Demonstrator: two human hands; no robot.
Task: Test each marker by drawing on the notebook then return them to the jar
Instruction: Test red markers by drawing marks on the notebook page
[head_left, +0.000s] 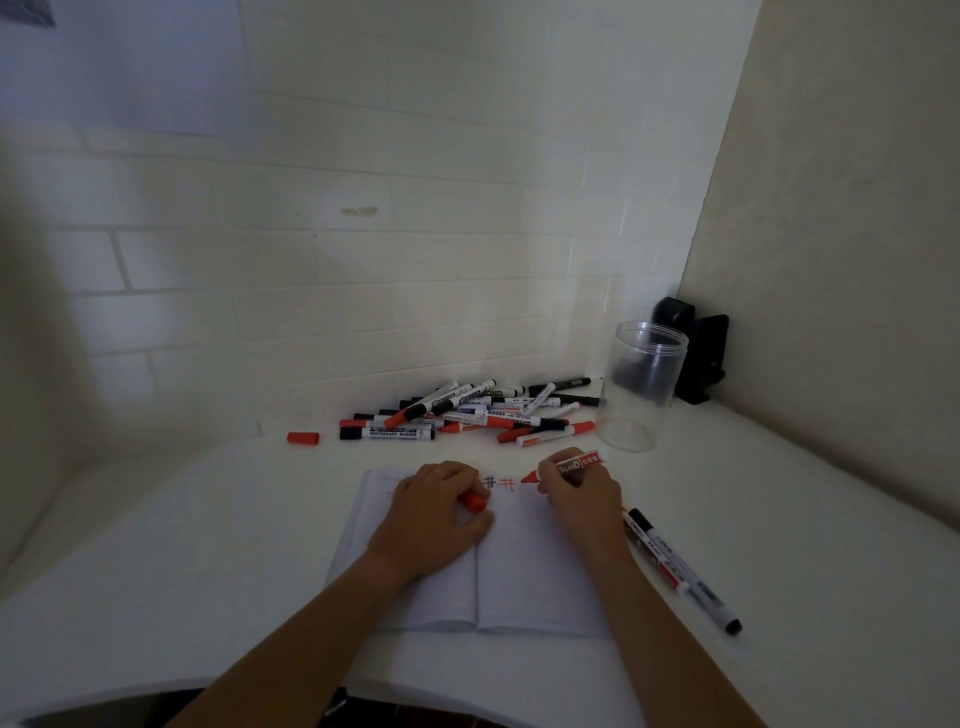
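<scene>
An open notebook (524, 577) lies on the white table in front of me. My right hand (582, 491) grips an uncapped red marker (574, 464) with its tip on the top of the right page, beside a black hash mark and a red hash mark (506, 484). My left hand (439, 512) rests on the left page and holds the marker's red cap (474, 502). The clear plastic jar (641, 384) stands upright and empty at the back right. A pile of markers (467, 410) lies behind the notebook.
Two capped markers (675, 566) lie on the table right of the notebook. A loose red cap (303, 437) sits at the left of the pile. A black object (698, 353) stands in the corner behind the jar. Walls close in the back and right.
</scene>
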